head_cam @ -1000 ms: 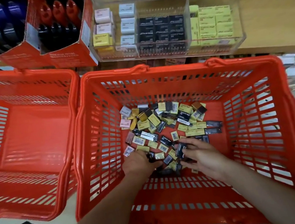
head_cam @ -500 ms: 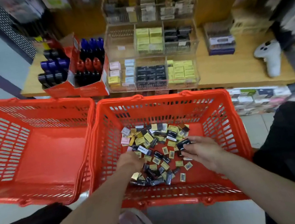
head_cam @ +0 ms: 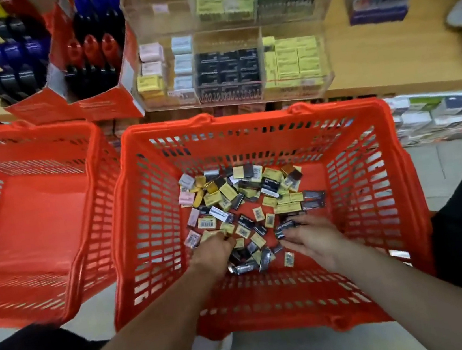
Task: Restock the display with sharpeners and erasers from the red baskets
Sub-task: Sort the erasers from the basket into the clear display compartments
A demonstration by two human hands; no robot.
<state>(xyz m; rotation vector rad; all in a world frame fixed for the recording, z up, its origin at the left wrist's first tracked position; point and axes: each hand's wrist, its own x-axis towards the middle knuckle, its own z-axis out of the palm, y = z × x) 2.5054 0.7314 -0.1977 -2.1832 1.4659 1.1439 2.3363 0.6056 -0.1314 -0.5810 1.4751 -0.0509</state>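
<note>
Red baskets, two. Right basket (head_cam: 152, 215): loose heap of small packs (head_cam: 244, 196) in yellow, black, pink and grey, too many to count. Left basket (head_cam: 31, 220): nothing visible inside. Left hand (head_cam: 214, 251): fingers curled down into the heap; whether they grip a pack, cannot tell. Right hand (head_cam: 310, 238): fingers pinch a dark pack (head_cam: 284, 226). Clear display (head_cam: 226, 68) behind on shelf (head_cam: 391, 57): compartments of stacked yellow, black and pale packs.

Both hands reach down into a red basket (head_cam: 152, 215) strewn with small packets (head_cam: 245, 199). The left hand (head_cam: 215, 251) curls its fingers onto yellow packets beneath it; the right hand (head_cam: 311, 236) pinches dark packets (head_cam: 284, 226) at its fingertips.
</note>
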